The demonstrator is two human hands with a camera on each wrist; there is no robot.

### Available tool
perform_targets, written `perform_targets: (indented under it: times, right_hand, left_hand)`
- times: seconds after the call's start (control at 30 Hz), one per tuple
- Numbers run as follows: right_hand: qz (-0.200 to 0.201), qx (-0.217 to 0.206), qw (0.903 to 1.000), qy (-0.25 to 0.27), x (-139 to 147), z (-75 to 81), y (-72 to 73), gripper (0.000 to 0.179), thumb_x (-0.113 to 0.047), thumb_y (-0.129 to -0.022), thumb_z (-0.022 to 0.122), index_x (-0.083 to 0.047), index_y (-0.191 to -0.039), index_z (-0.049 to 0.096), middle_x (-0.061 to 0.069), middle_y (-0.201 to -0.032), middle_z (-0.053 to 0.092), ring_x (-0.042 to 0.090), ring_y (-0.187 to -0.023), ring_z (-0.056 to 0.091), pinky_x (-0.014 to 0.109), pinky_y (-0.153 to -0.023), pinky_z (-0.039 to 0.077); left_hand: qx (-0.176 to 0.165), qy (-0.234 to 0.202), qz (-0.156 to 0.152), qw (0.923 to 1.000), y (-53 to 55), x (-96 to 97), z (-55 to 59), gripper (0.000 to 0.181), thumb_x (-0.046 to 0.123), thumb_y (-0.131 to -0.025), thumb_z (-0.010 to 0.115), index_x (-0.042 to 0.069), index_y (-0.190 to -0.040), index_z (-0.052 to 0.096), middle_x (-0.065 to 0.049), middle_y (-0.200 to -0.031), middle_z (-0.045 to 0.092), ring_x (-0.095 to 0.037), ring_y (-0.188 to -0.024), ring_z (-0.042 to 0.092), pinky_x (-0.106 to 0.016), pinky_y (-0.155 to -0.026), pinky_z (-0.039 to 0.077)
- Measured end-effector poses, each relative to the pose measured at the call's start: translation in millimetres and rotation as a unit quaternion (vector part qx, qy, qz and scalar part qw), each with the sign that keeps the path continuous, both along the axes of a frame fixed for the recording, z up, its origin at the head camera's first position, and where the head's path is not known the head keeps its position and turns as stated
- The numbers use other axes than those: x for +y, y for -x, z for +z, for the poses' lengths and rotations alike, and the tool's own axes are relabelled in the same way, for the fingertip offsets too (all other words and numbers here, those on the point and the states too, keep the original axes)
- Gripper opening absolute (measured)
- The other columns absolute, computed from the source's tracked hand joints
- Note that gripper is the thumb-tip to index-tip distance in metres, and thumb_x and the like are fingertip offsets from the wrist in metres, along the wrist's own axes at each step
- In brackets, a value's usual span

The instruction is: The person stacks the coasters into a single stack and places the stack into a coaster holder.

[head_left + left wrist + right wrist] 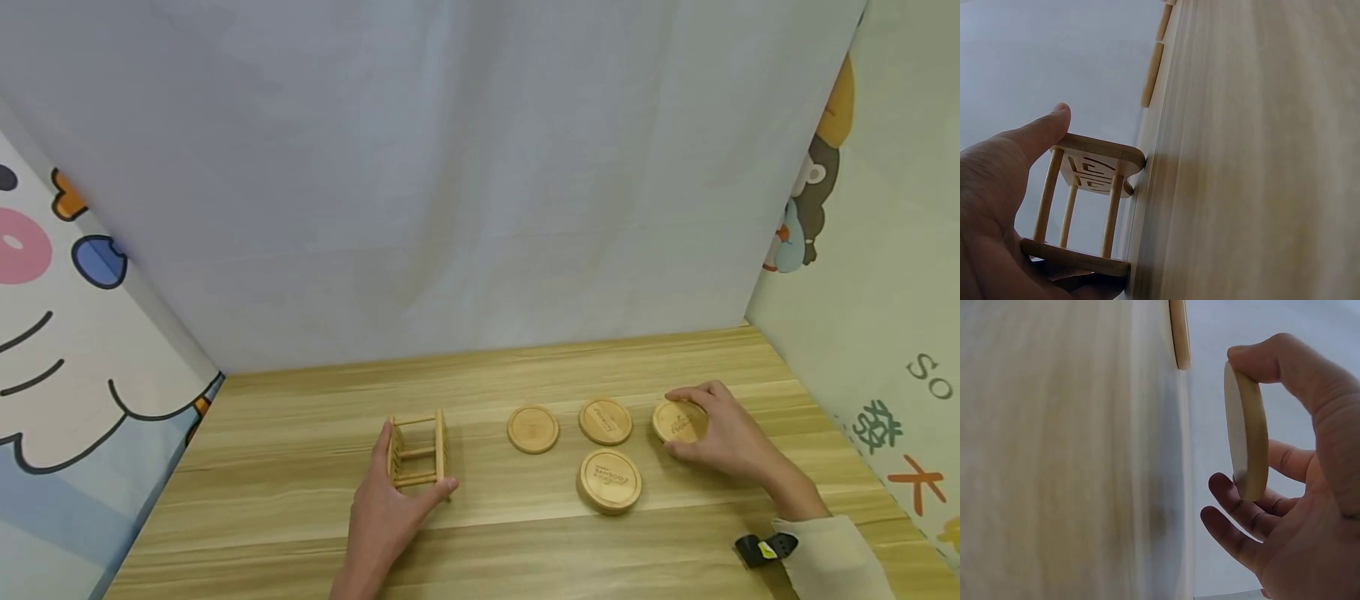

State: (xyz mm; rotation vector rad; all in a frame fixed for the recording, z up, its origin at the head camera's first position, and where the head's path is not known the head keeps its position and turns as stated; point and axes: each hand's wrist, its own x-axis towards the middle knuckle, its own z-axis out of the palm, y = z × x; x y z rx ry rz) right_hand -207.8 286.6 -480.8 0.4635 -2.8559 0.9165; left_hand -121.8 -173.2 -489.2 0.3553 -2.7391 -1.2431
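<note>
My left hand (384, 515) grips a small bamboo coaster holder (441, 450) across its two end plates, thumb on one and fingers on the other. Thin rods join the slotted plates (1094, 150), and no coaster sits between them. On the right, my right hand (729, 437) pinches a round bamboo coaster (677, 422) by its edge between thumb and fingers. In the right wrist view this coaster (1252, 437) is raised off the tabletop, its lettered face up. The other fingers of that hand spread loosely below it.
Between the hands lie a plain-faced coaster (533, 429), a lettered coaster (605, 422) and, nearer the front, a thicker coaster stack (610, 482). The wood-grain table (300, 467) meets a pale cloth backdrop (480, 208). A black strap (765, 550) is at the right wrist.
</note>
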Motion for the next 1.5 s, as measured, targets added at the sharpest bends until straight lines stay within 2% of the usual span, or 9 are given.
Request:
perform_targets:
  times: [0.53,1.0,1.5]
  right_hand:
    - [0.013,0.014,0.9998,-0.001,-10.2,7.8,-4.2,0.066,-0.024,-0.067,0.092,-0.007,-0.124,0.064,0.013,-0.111,0.052,0.027,-0.095,0.055,0.045,-0.083,0.048]
    - [0.047,0.039,0.998,0.017,-23.4,14.2,-9.6,0.069,-0.026,-0.066,0.094,-0.012,-0.127,0.063,0.01,-0.118,0.053,0.03,-0.106,0.058,0.054,-0.09,0.05]
    - [0.087,0.038,0.9954,0.013,-33.4,14.1,-12.9,0.069,-0.03,-0.066,0.095,-0.014,-0.125,0.065,0.003,-0.115,0.052,0.021,-0.103,0.057,0.051,-0.089,0.051]
  left_hand:
    - [-0.002,-0.002,-0.002,1.0,-1.2,-0.2,2.4,0.127,0.069,-0.068,0.084,0.026,-0.165,0.013,-0.028,-0.152,0.047,-0.053,-0.128,0.054,-0.066,-0.099,0.048]
    - [0.002,0.0,-0.002,1.0,0.3,-0.2,-0.1,0.128,0.07,-0.068,0.084,0.025,-0.165,0.013,-0.028,-0.152,0.047,-0.052,-0.128,0.054,-0.066,-0.099,0.048]
    - [-0.002,0.001,-0.001,1.0,-0.3,-0.2,1.4,0.127,0.069,-0.069,0.084,0.026,-0.165,0.014,-0.028,-0.15,0.049,-0.051,-0.126,0.056,-0.066,-0.097,0.049]
